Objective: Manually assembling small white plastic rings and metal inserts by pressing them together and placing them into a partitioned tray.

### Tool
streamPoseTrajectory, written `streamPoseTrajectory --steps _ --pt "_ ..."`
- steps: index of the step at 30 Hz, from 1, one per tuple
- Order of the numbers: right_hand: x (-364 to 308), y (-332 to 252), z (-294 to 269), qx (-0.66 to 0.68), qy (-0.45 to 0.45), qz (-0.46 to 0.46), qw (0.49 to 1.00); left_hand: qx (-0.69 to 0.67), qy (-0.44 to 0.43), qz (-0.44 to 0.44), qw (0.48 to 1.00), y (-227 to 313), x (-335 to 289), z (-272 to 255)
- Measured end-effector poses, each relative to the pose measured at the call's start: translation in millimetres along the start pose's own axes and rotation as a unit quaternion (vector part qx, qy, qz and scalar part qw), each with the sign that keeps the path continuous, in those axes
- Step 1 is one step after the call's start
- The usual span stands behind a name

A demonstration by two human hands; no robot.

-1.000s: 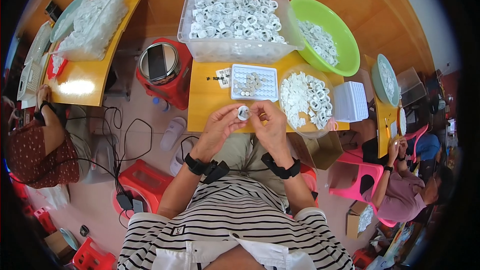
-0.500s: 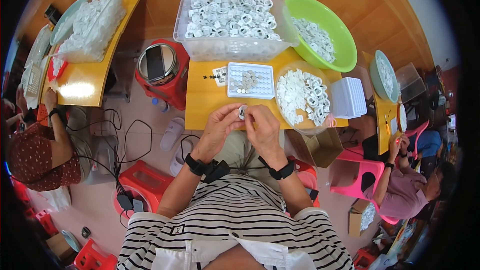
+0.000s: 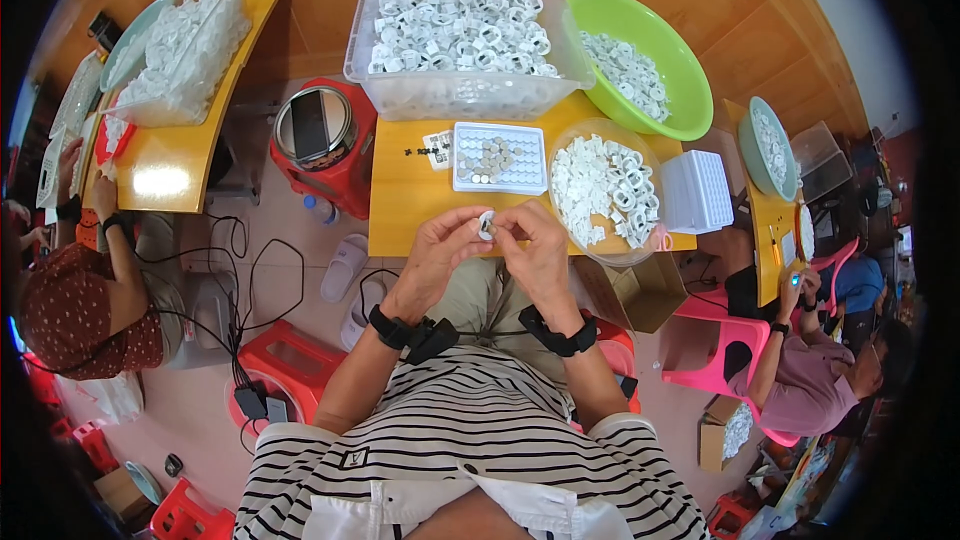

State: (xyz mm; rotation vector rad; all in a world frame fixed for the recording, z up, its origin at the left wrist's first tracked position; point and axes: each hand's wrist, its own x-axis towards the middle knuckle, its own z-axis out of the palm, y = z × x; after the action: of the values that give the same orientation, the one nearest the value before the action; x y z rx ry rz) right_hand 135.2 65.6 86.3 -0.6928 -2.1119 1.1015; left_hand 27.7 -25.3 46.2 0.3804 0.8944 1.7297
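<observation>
Here's the left hand, thumb and fingers pinching a white piece, held over the near table edge, probably for a clear look down. The right hand meets its right side, fingertips close together; pinching or only pressing, I can't tell. So the left seems to steady, freeing the right for finer work. Just beyond the grip, the tray carries loose discs, easily reached; right of it, the dish splits flat bits from rings, presumably for quick picking. Farther out sits the bulky box, leaving elbow room.
</observation>
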Motion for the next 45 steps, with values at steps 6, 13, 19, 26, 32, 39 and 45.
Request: streamPoseTrajectory --steps 6,13,19,26,32,39,45 --pt "3 0 -3 -0.032 0.015 -0.049 0.998 -0.067 -0.003 -0.016 0.998 -2 2 -7" --pt "61 44 -19 -0.182 0.089 -0.051 0.978 -0.07 0.018 -0.027 0.997 -1 0 -7" --pt "82 58 2 -0.242 0.081 -0.039 0.966 -0.076 0.019 -0.02 0.997 1 -3 -6" --pt "83 62 12 -0.251 0.063 -0.004 0.966 -0.087 0.025 -0.014 0.996 5 -5 -11" --pt "68 49 10 -0.137 0.066 -0.029 0.988 -0.087 0.022 -0.009 0.996 8 -6 -13" --pt "12 -4 5 -0.031 0.007 -0.018 0.999 -0.094 0.018 -0.017 0.995 6 -3 -13" --pt "3 -5 11 -0.028 0.017 -0.065 0.997 -0.068 0.009 -0.005 0.998 2 -2 -12"
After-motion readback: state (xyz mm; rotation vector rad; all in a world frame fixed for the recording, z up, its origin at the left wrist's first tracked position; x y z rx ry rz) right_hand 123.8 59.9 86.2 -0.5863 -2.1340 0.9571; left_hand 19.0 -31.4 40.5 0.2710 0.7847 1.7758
